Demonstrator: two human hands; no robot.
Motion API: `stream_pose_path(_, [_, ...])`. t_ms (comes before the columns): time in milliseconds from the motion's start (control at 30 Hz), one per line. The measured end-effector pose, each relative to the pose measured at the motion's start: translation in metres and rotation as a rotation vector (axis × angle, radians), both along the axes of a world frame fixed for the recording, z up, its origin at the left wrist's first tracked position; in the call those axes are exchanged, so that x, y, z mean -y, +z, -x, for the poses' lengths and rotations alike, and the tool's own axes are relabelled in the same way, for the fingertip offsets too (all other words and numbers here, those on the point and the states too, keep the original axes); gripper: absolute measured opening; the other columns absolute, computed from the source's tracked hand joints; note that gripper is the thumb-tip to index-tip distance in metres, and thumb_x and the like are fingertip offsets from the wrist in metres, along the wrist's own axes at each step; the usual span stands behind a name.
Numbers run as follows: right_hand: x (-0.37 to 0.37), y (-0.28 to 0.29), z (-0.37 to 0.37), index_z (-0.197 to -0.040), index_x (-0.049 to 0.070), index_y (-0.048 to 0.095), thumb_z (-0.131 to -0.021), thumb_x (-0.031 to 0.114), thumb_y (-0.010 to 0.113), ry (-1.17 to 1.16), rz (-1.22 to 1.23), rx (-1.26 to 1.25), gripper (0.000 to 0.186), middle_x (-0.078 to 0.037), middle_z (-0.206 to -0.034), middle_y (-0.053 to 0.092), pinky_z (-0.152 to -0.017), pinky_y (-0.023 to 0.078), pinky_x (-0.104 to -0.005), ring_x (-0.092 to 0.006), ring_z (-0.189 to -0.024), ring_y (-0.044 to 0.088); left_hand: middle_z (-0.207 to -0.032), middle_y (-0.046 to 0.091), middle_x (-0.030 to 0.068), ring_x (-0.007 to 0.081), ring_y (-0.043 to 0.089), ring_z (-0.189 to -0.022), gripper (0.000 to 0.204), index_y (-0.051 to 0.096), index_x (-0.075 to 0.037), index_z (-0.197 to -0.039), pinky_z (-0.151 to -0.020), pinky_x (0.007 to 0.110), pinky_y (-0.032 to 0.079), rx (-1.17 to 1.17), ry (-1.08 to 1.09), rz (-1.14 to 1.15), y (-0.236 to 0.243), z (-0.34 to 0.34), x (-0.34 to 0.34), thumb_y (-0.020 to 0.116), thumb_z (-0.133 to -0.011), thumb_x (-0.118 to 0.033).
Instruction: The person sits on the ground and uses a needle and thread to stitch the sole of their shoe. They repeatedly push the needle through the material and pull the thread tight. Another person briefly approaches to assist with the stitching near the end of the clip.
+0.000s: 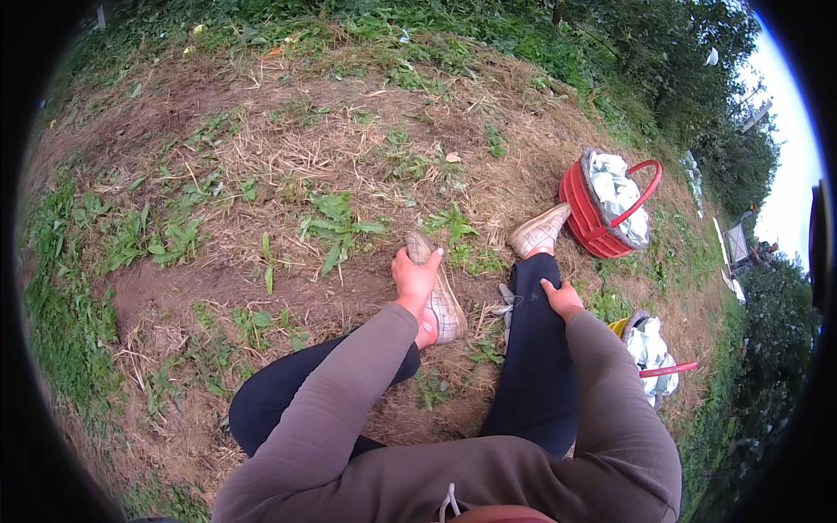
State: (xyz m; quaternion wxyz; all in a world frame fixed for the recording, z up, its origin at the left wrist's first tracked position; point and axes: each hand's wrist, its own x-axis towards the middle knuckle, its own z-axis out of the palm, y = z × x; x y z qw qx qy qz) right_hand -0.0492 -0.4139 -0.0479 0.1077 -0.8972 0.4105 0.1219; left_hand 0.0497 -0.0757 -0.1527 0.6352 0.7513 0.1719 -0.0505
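Fingers of your left hand (413, 277) curled over the toe of your left shoe (438, 295); its length ran away from you; your right hand (562, 298) lay flat on your right shin (532, 349).

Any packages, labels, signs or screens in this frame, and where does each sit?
No labels, signs or screens.
Red basket: right of the right shoe, round, red handle, holding white wrapped bundles.
Second basket: by the right elbow, yellowish rim, red handle, white wrapped bundles inside.
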Motion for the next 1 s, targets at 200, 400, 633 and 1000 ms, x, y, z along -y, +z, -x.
stream_pose_path(200, [0.004, -0.004, 0.001, -0.141, -0.006, 0.054, -0.09, 0.068, 0.06, 0.034, -0.004, 0.038, 0.09, -0.029, -0.139, 0.06, -0.113, 0.042, -0.0444, -0.0401, -0.134, 0.056, -0.13, 0.056, 0.0278, 0.042, 0.052, -0.127, 0.085, 0.054, 0.005, -0.134, -0.11, 0.047, 0.042, 0.008, 0.012, -0.003, 0.0, 0.0, 0.001, 0.086, -0.076, -0.047])
stream_pose_path(400, [0.005, -0.003, 0.003, -0.139, -0.005, 0.056, -0.088, 0.069, 0.061, 0.031, -0.019, 0.033, 0.09, -0.029, -0.138, 0.061, -0.112, 0.043, -0.0444, -0.0402, -0.133, 0.057, -0.129, 0.057, 0.0261, 0.0406, 0.057, -0.121, 0.082, 0.056, 0.004, -0.131, -0.106, 0.047, 0.045, 0.009, 0.011, -0.011, -0.002, -0.001, 0.001, 0.087, -0.076, -0.048])
stream_pose_path(633, [0.004, 0.001, 0.005, -0.138, -0.004, 0.057, -0.088, 0.068, 0.061, 0.013, -0.056, 0.043, 0.088, -0.027, -0.138, 0.062, -0.112, 0.044, -0.0442, -0.0392, -0.131, 0.059, -0.127, 0.059, 0.0265, 0.039, 0.059, -0.119, 0.083, 0.057, 0.007, -0.13, -0.104, 0.046, 0.047, 0.033, 0.031, 0.006, -0.009, -0.004, 0.002, 0.089, -0.075, -0.046])
stream_pose_path(1000, [0.003, 0.005, 0.008, -0.141, -0.003, 0.055, -0.089, 0.068, 0.059, -0.017, -0.079, 0.022, 0.088, -0.024, -0.139, 0.062, -0.11, 0.046, -0.0427, -0.0356, -0.131, 0.06, -0.117, 0.07, 0.0228, 0.0298, 0.068, -0.107, 0.069, 0.061, 0.011, -0.124, -0.095, 0.04, 0.052, 0.126, 0.044, 0.093, -0.036, -0.016, 0.003, 0.09, -0.079, -0.033])
